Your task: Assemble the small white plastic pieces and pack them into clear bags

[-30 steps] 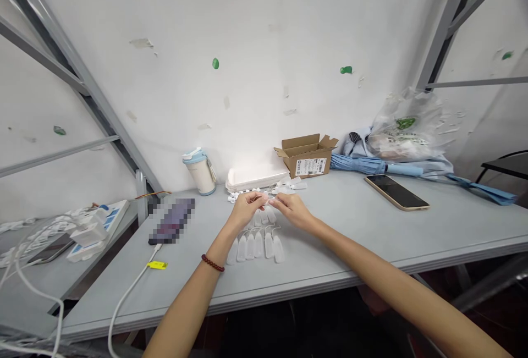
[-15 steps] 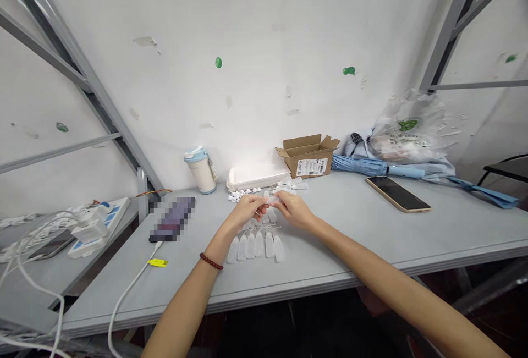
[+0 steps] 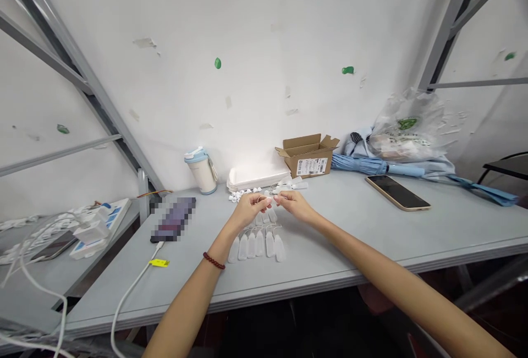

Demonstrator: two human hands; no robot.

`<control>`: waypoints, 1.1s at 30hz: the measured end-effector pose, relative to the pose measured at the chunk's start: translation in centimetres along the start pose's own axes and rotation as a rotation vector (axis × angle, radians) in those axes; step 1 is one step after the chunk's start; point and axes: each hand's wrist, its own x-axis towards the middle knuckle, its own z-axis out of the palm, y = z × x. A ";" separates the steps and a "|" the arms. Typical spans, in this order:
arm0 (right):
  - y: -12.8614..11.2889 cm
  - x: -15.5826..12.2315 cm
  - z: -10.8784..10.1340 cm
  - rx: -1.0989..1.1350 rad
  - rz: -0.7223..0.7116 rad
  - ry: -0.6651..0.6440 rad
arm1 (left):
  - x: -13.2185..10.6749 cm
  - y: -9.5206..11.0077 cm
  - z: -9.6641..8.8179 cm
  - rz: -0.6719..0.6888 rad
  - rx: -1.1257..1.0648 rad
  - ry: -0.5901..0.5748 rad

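Note:
Over the middle of the table, my left hand (image 3: 248,209) is closed in a pinch, with a thin white strand (image 3: 260,198) curving at its fingertips. Close beside it, my right hand (image 3: 293,204) has thumb and fingers pressed together; what lies between them is too small to make out. Below the hands, several translucent small plastic bottles (image 3: 251,246) lie in a row, thin white strands at their necks. More bottles lie partly hidden under my hands. Behind the left hand is a heap of small white caps (image 3: 237,195); further bottles (image 3: 291,184) lie behind the right hand.
White trays (image 3: 258,176) and an open cardboard box (image 3: 309,155) stand by the wall. A cup (image 3: 201,171) is left of them. A phone (image 3: 398,192) and a blue umbrella (image 3: 404,171) lie right. A blurred-out phone (image 3: 173,219) with a white cable (image 3: 127,297) lies left.
A translucent piece visible between both hands earlier no longer shows. The fingertips have drawn slightly apart, and a thin strand now shows at my left fingers.

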 end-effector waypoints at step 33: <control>2.6 1.2 -1.3 -0.563 -0.113 0.278 | 1.1 -2.9 -3.6 -0.070 0.131 0.243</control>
